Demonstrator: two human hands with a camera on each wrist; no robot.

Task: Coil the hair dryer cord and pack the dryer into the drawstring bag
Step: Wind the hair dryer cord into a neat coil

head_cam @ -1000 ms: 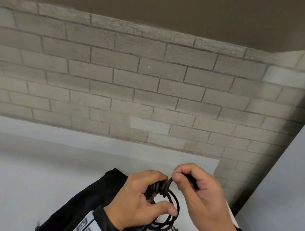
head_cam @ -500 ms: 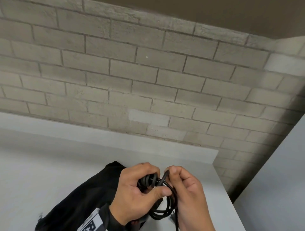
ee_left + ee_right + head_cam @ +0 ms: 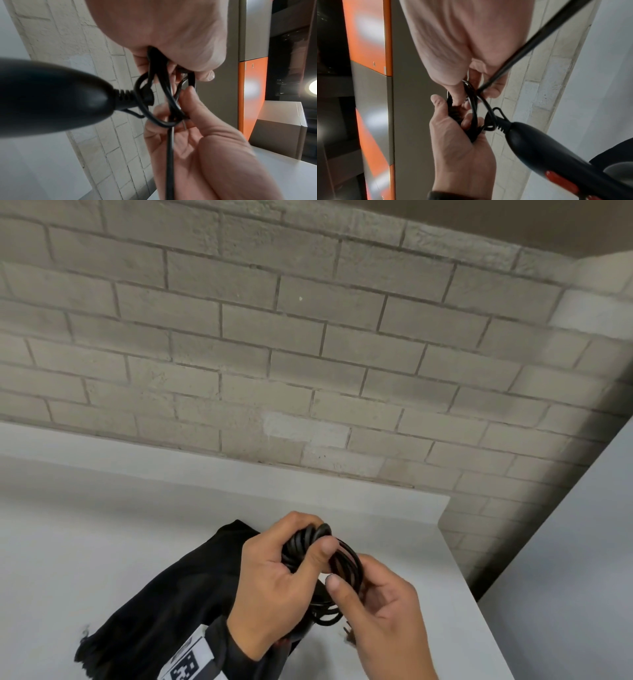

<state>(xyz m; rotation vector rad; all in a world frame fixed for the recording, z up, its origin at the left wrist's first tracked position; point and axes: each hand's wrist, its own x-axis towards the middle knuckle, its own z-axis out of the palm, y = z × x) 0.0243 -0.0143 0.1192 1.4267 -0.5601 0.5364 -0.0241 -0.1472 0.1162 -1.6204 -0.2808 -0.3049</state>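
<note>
The black cord [image 3: 346, 559] is wound into a small coil held above the white table [image 3: 85, 542]. My left hand [image 3: 318, 553] grips the top of the coil, thumb pressed over the loops. My right hand [image 3: 349, 580] holds the coil's lower right side between thumb and fingers. The black drawstring bag [image 3: 154, 611] lies flat on the table under my left forearm. In the wrist views the dryer's black handle [image 3: 51, 97] [image 3: 547, 148] hangs from the cord [image 3: 154, 94] just below the hands, with an orange switch [image 3: 561, 181]. A straight cord length [image 3: 539, 40] crosses my right hand [image 3: 453, 40].
A grey brick wall [image 3: 308, 354] rises behind the table. The table's right edge [image 3: 479, 594] drops off close to my right hand. Orange and grey cabinet panels [image 3: 368, 40] and a cardboard box [image 3: 283, 128] stand to the right side.
My right hand let go of the strand at the coil's top and slid down to the coil's right side. My left thumb closed over the loops. The view tilted down slightly.
</note>
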